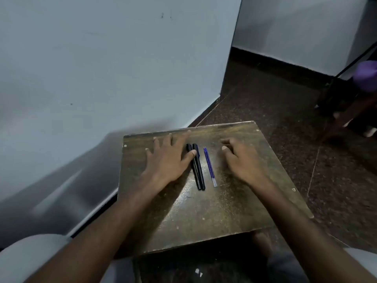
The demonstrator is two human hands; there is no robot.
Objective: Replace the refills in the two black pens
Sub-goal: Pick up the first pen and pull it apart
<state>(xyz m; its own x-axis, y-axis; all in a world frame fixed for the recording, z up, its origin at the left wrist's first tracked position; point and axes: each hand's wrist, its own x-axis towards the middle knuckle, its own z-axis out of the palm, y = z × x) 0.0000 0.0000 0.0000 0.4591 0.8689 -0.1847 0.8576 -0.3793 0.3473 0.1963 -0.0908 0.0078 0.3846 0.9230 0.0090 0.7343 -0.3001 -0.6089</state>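
Observation:
Two black pens lie side by side in the middle of a small worn wooden table, tips toward me. Just right of them lie blue refills, close together and parallel to the pens. My left hand rests flat on the table left of the pens, fingers spread, its thumb touching the upper part of the pens. My right hand rests on the table right of the refills, fingers loosely curled, holding nothing.
The table stands against a pale wall on the left. Dark speckled floor lies beyond and to the right. A dark stand with a purple object is at the far right. My knees show at the bottom corners.

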